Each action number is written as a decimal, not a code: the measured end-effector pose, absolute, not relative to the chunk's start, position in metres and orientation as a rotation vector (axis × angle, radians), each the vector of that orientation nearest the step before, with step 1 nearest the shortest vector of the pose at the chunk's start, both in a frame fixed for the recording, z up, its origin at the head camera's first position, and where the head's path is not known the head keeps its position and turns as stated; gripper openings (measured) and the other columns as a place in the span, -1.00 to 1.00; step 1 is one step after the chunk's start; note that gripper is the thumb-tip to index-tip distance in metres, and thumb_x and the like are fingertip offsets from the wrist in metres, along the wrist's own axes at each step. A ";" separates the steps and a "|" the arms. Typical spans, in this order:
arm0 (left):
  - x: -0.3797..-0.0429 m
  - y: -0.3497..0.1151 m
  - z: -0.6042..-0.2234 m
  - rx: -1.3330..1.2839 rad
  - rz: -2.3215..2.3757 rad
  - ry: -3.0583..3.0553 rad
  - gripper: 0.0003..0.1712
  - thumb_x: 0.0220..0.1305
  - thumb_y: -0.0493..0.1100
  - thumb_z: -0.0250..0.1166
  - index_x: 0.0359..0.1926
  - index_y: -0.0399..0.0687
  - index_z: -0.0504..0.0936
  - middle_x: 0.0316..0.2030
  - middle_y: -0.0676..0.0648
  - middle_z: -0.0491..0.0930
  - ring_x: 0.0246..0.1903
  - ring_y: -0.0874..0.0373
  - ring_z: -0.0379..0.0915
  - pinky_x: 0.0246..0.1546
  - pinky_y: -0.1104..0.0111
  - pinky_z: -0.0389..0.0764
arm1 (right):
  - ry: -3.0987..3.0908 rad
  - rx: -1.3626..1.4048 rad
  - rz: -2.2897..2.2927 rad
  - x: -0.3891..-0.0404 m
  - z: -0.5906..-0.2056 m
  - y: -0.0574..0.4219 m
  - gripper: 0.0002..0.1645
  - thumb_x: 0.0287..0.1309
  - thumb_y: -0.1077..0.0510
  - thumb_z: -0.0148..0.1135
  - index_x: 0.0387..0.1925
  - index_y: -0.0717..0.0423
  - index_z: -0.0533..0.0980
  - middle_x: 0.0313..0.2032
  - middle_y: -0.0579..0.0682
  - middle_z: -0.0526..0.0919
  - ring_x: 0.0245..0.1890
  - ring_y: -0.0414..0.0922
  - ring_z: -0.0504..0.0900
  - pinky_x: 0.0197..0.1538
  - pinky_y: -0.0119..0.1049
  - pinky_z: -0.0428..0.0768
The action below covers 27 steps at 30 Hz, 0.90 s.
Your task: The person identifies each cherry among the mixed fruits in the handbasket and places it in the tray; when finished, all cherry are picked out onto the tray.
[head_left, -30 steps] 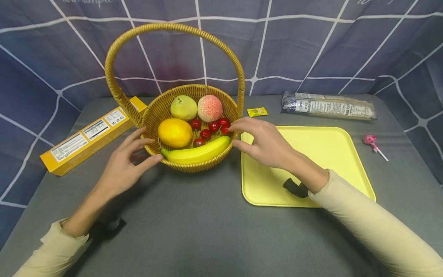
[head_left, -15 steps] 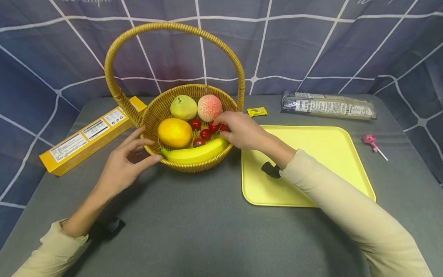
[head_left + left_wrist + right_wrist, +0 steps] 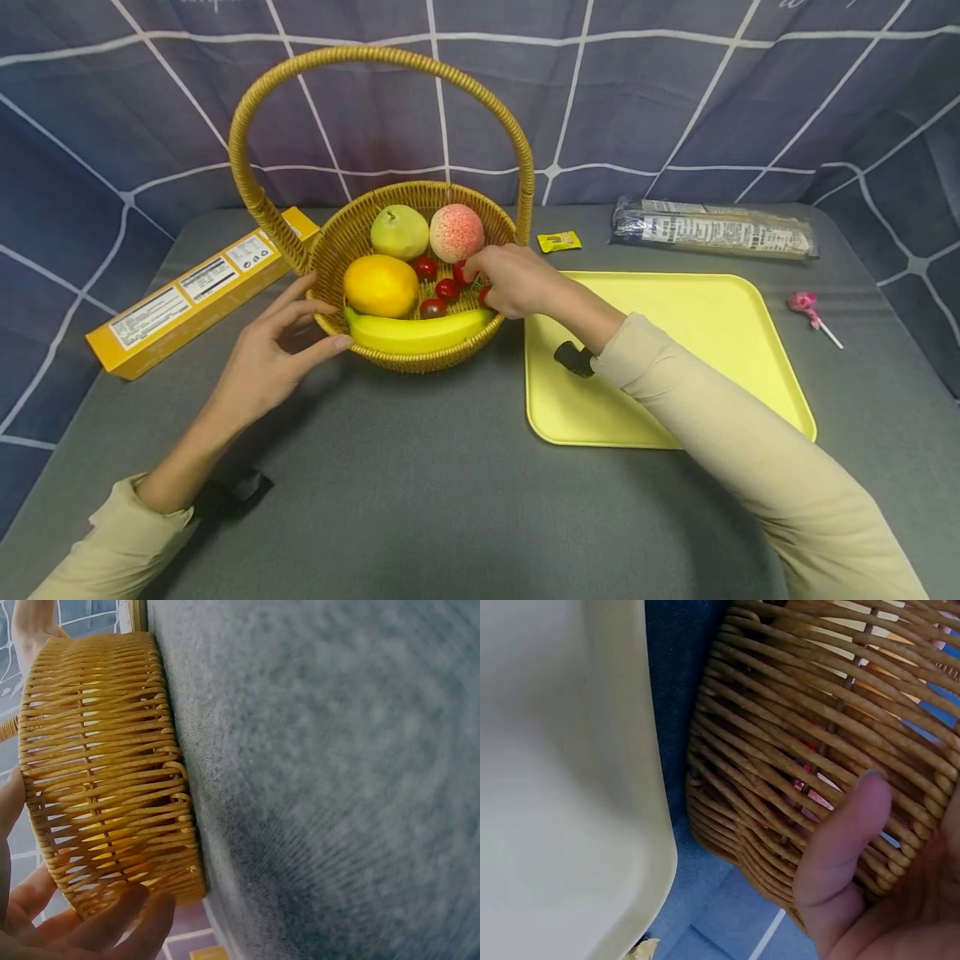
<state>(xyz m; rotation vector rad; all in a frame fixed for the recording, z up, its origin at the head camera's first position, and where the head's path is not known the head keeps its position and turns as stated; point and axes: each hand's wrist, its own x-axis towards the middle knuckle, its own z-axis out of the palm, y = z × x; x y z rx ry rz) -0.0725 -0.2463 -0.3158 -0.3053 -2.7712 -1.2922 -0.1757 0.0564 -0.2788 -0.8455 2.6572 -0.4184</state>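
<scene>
A wicker basket (image 3: 420, 362) with a tall arched handle stands at centre left, full of fruit. My left hand (image 3: 262, 367) holds its left side, thumb at the front rim and fingers round the wall. My right hand (image 3: 517, 279) grips the right rim, fingers reaching inside over red cherries (image 3: 447, 289); in the right wrist view its thumb (image 3: 840, 855) lies along the outer wall. In the basket a banana (image 3: 420, 332) lies along the front, with a yellow-orange fruit (image 3: 381, 286), a green pear (image 3: 399, 232) and a pink peach (image 3: 456, 232) behind. My right fingertips are partly hidden.
A yellow tray (image 3: 667, 358) lies right of the basket, under my right forearm. Behind it are a small yellow packet (image 3: 558, 242) and a long clear-wrapped package (image 3: 716, 229). A pink lollipop (image 3: 804, 304) is far right; an orange box (image 3: 202, 292) sits left.
My right hand has moved left from beside the rim, its fingers now inside over the cherries. The banana has turned slightly, its right end lower. My left hand stays put.
</scene>
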 end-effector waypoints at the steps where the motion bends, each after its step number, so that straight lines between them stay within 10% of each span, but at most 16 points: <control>1: -0.073 -0.246 -0.316 -0.315 -1.294 -2.770 -0.53 0.22 -0.10 0.45 0.10 -0.18 0.59 0.49 0.05 0.10 0.21 -0.15 0.41 0.08 0.27 0.55 | 2.652 -0.842 -0.406 -0.176 -0.279 0.056 -0.46 0.06 0.43 0.12 0.12 0.14 0.59 0.04 0.03 0.65 0.01 0.02 0.55 0.10 -0.09 0.49; 27: -0.073 -0.248 -0.317 -0.364 -1.292 -2.782 -0.56 0.23 -0.12 0.44 0.08 -0.19 0.59 0.50 -0.01 0.06 0.23 -0.30 0.36 0.09 -0.14 0.48 | 2.638 -0.934 -0.497 -0.180 -0.283 0.059 -0.63 0.06 0.32 0.33 -0.03 0.08 0.64 -0.24 -0.01 0.66 -0.16 -0.04 0.55 0.00 -0.14 0.48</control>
